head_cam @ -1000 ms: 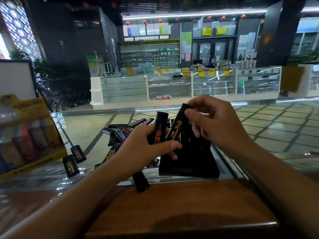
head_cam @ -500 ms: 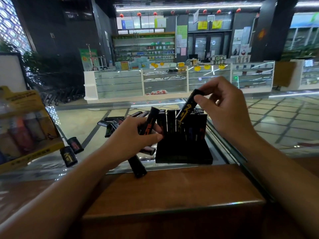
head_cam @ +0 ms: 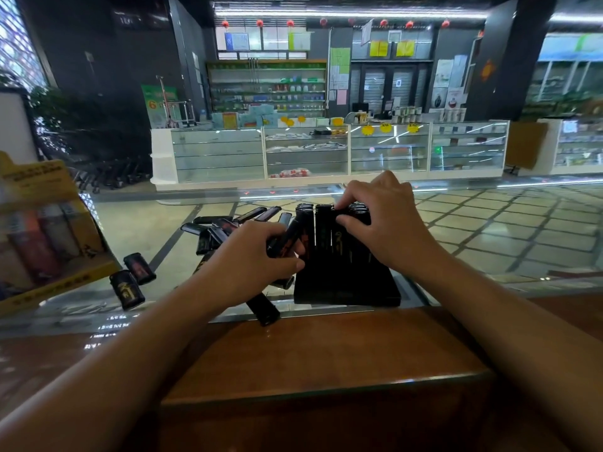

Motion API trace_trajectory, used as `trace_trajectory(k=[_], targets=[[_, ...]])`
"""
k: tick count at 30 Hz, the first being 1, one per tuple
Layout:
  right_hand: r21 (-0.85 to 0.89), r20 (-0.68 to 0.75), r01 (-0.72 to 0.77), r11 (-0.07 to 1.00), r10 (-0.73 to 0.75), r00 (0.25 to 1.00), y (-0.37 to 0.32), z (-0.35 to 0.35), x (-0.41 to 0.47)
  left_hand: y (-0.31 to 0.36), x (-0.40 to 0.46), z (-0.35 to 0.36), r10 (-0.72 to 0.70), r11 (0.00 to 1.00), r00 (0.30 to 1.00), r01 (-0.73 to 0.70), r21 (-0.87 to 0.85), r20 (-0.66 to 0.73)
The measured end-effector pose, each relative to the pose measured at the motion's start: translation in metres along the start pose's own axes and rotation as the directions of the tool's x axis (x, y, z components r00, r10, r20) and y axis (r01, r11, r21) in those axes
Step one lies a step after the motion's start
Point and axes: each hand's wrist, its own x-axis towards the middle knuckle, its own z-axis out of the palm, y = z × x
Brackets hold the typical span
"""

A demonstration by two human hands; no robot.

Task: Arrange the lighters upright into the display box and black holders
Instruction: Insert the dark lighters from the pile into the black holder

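Head view: the black holder (head_cam: 346, 285) stands on the glass bench (head_cam: 489, 256), just beyond its wooden edge, with a row of lighters (head_cam: 323, 223) already upright in its slots. The right hand (head_cam: 388, 230) rests on top of the row, its fingers (head_cam: 346, 220) curled over a lighter top and pressing it down; whether they pinch it or only push cannot be told. The left hand (head_cam: 257, 256) grips a tilted lighter (head_cam: 288, 234) with red print, its upper end leaning against the left side of the holder.

Step in hand, as judged: seat the lighter under the right hand, then feed in the one held in the left.

Procedure:
- Press straight down along the slot axis. Sideways force may tip neighbouring lighters or slide the holder on the glass.
- Confirm the top sits level with the adjacent tops before releasing.
- Turn the left-hand lighter upright before bringing it over a free slot; entering at an angle risks jamming against the next lighter.
- Keep one hand steadying the holder during insertion.

Remaining stock: a loose pile (head_cam: 225, 226) lies behind the left hand, two lighters (head_cam: 132, 282) lie apart to the left, and one (head_cam: 262, 308) lies at the glass edge. The yellow display box (head_cam: 49, 230) stands at the far left, blurred.
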Motion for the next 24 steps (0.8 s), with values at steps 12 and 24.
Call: trace_trajectory(k=[12,24], targets=[[0.223,-0.026,-0.038,0.974,0.045,0.999,-0.013,-0.007,0.0,0.02,-0.01,-0.002,0.005,0.962,0.999,0.007,-0.272,0.044],[0.53,-0.009,0.029,0.847,-0.028,1.0,-0.036,-0.017,-0.005,0.025,-0.008,0.004,0.098,0.958,0.984,-0.054,-0.281,0.146]])
